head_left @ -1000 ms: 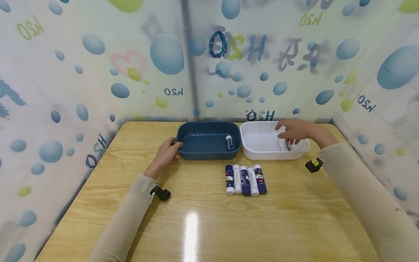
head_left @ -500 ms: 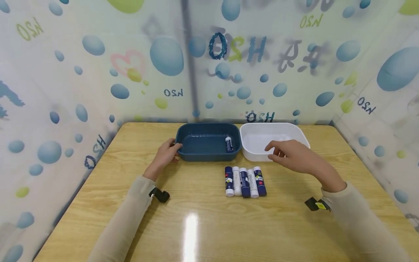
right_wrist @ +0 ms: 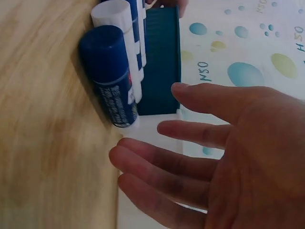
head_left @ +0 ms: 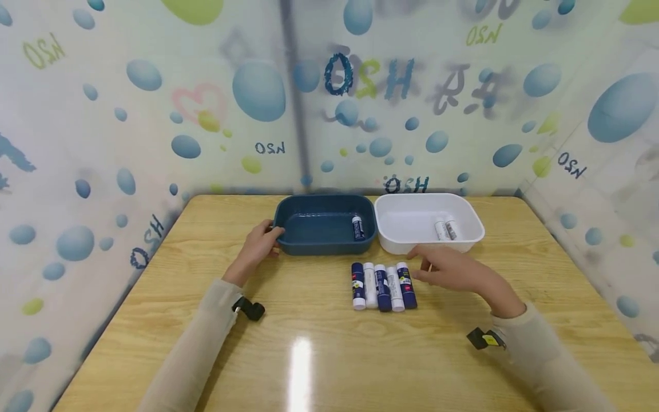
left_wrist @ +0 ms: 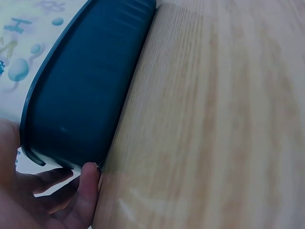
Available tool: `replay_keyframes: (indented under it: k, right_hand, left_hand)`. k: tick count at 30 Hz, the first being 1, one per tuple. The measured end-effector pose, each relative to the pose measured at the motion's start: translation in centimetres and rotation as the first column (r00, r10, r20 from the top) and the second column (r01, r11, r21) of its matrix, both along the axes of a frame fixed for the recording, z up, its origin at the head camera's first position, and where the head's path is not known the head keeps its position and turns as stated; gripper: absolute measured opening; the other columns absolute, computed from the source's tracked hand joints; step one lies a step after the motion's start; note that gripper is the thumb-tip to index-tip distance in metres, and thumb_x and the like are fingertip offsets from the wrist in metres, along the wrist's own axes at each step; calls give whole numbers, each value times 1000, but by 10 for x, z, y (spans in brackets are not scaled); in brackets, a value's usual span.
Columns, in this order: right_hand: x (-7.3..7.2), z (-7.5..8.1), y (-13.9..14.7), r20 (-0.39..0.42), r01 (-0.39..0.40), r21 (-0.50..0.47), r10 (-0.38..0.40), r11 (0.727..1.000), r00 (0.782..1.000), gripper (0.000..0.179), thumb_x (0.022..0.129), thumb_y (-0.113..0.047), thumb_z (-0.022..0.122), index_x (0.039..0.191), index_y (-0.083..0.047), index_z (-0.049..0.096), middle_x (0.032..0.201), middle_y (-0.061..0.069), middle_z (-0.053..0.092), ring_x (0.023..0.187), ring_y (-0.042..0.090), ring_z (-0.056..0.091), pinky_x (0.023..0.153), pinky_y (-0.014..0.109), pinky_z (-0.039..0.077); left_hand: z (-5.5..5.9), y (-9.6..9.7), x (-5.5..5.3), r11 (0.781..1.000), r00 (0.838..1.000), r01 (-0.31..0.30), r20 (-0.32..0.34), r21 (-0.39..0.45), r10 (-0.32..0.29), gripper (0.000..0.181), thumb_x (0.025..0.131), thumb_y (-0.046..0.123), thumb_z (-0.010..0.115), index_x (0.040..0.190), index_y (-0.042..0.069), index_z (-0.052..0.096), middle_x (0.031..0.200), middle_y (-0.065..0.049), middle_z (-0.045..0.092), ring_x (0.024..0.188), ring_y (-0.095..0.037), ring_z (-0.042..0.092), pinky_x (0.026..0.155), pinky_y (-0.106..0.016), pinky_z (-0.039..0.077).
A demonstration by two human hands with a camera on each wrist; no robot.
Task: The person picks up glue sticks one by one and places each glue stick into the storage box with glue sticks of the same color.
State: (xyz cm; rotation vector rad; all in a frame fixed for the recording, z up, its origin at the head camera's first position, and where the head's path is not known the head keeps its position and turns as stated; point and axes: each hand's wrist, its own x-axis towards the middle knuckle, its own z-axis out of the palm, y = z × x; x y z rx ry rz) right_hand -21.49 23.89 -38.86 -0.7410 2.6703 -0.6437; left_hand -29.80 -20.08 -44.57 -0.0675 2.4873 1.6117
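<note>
My left hand (head_left: pixel 257 245) grips the left end of a dark blue plastic bin (head_left: pixel 323 248), thumb at the rim and fingers against the outer wall. Inside it, at the right, lies one blue glue stick (head_left: pixel 358 228). My right hand (head_left: pixel 450 269) holds nothing; its fingers are spread and loosely bent in the right wrist view. They are close to the rightmost blue glue stick (head_left: pixel 407 286), the end one of a row that also has white glue sticks (head_left: pixel 394 289). Beyond that hand stands a white bin (head_left: pixel 383 230) with two white glue sticks (head_left: pixel 441 230) inside.
The two bins stand side by side at the back of the wooden table (head_left: pixel 329 366). Behind them hangs a patterned curtain wall (head_left: pixel 319 154) along the table's rear edge. The glue stick row lies in front of where the bins meet.
My right hand has come out from over the white bin, down toward the front, then nearer the glue stick row. My left hand keeps its place on the blue bin.
</note>
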Motion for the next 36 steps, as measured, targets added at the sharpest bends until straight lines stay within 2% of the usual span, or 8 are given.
replay_keyframes:
  k: [7, 11, 16, 21, 28, 36]
  right_hand:
    - [0, -12, -9, 96, 50, 1, -50, 999, 994, 63, 99, -41, 68, 150, -12, 45, 95, 0, 68, 79, 14, 59, 69, 30, 51]
    - [-1, -13, -11, 128, 57, -7, -56, 998, 990, 71, 96, -43, 72, 153, -12, 41, 95, 2, 67, 77, 15, 59, 68, 31, 52]
    - [-1, -15, -10, 134, 38, -14, -36, 999, 990, 69, 96, -37, 74, 151, -9, 43, 95, 2, 67, 76, 14, 60, 68, 30, 52]
    - [-2, -18, -9, 176, 34, -32, -28, 999, 984, 65, 98, -32, 71, 151, -7, 42, 87, 2, 66, 68, 15, 60, 64, 29, 51]
    - [-2, -22, -9, 269, 89, -67, -68, 994, 961, 63, 99, -29, 70, 150, -6, 41, 77, 5, 65, 62, 18, 59, 60, 29, 48]
    - [-2, -24, -8, 328, 136, -93, -98, 986, 940, 65, 96, -23, 71, 148, -2, 37, 78, 8, 65, 62, 19, 60, 58, 31, 49]
  left_hand:
    - [0, -5, 1, 1000, 1000, 9, -5, -7, -9, 62, 108, 37, 47, 160, 7, 33, 143, -22, 53, 96, -23, 63, 79, -33, 62]
    - [1, -5, 2, 1000, 1000, 4, -19, -13, -4, 60, 108, 38, 47, 159, 7, 36, 139, -21, 55, 93, -22, 63, 77, -32, 62]
    - [0, -2, 2, 1000, 999, 10, -33, -12, -10, 57, 108, 35, 47, 156, 6, 40, 132, -22, 58, 91, -20, 62, 73, -31, 62]
    - [0, 1, 2, 1000, 1000, 9, -28, -6, -9, 58, 107, 36, 47, 157, 7, 39, 132, -21, 57, 92, -21, 62, 73, -32, 62]
    - [0, 0, 2, 1000, 999, 14, -33, -18, -15, 61, 108, 36, 46, 160, 5, 34, 141, -23, 54, 97, -24, 63, 76, -33, 62]
    - [0, 0, 3, 1000, 1000, 4, -26, -17, -4, 59, 108, 36, 47, 159, 6, 36, 139, -22, 55, 94, -22, 63, 75, -32, 62]
